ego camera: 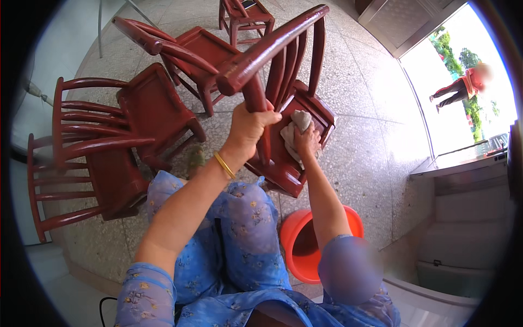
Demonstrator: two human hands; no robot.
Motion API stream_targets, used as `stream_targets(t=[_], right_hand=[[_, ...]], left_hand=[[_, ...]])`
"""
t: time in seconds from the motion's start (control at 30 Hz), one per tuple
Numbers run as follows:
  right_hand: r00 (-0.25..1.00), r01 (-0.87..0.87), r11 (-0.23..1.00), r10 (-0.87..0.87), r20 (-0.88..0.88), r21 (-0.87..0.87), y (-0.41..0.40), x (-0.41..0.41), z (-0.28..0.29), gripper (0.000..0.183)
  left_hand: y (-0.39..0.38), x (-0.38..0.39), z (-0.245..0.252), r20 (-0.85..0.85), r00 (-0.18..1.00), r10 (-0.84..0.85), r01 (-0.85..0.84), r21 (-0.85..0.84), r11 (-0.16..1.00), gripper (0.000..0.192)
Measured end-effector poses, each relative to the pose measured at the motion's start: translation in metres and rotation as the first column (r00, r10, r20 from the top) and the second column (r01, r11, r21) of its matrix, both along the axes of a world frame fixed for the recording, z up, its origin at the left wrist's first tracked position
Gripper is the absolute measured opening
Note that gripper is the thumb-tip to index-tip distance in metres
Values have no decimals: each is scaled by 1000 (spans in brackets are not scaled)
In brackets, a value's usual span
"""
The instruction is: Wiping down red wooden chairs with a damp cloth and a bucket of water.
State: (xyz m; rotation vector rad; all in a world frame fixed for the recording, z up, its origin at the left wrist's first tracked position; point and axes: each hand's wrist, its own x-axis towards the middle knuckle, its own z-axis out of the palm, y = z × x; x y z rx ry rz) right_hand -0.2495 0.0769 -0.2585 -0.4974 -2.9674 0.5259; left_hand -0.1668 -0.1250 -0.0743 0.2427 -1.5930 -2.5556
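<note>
In front of my knees stands a red-painted wooden chair [282,153], tilted in the view, its slatted back towards the top. My left hand [251,126] is wrapped around one post of that back, just below the thick top rail [278,45]. A gold-coloured bangle [224,165] circles the left wrist. On the chair's seat my right hand [308,141] presses a crumpled, pale grey cloth [289,137]. Part of the cloth bulges up beyond the fingers. Below my right forearm is an orange-red plastic bucket [289,245]; its inside looks dark and the contents cannot be made out.
Several more red chairs surround me: one [151,110] and another [112,180] at left, one [208,49] ahead, a smaller one [249,18] farther off. The floor [359,143] is speckled stone. At right are a counter [457,163] and a doorway with a person [463,86] outside.
</note>
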Motion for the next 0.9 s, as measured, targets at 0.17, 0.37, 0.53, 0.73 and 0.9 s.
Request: stream_targets(t=[0.17,0.37,0.53,0.73,0.9], right_hand=[[986,-160,984,163,-38,78,-30,34,0,76],[960,-276,956,279,-15,100,-69,49,-5,70],[955,-276,946,290,-67,172,-79,5,-14,70],[994,-7,992,20,-103,126,-78,-91,-4,64],[993,0,990,17,-116,142,-83,-85,-6,66]], left_hand=[[-31,-11,-9,-11,999,40,-39,80,996,14],[-76,-29,-36,29,990,139,-140,75,987,14],[-78,-26,-36,33,985,167,-169,84,982,14],[-77,-24,-25,59,994,90,-98,157,983,27],[-75,-26,-26,107,989,106,-124,172,977,28]])
